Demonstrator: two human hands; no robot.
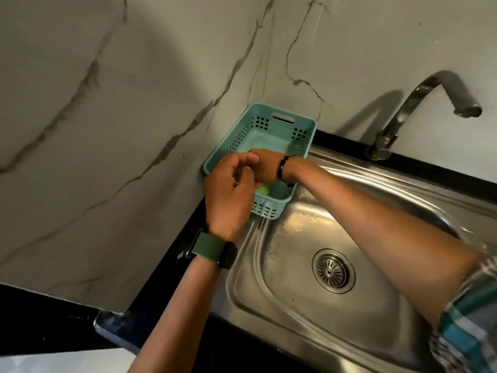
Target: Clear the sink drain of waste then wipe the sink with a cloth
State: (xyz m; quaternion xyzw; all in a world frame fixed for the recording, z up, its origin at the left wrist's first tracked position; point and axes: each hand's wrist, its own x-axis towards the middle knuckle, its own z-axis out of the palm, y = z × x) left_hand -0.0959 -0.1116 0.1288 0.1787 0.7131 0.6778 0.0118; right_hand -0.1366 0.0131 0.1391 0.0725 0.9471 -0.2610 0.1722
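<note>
A steel sink (295, 313) fills the lower right, with its round drain strainer (333, 270) bare in the basin. A teal plastic basket (271, 125) stands on the sink's back-left corner against the wall. Both hands meet over the basket's near end. My left hand (228, 189), with a green watch on the wrist, has its fingers curled towards the right hand. My right hand (265, 165), wearing a black bracelet, reaches into the basket, and its fingers are hidden behind the left hand. A small light-green thing (263, 190) shows in the basket just under the hands.
A curved metal tap (419, 103) rises at the back right, its spout over the basin. Marble-patterned wall panels close off the left and back. A black counter edge (166, 267) runs along the sink's left side.
</note>
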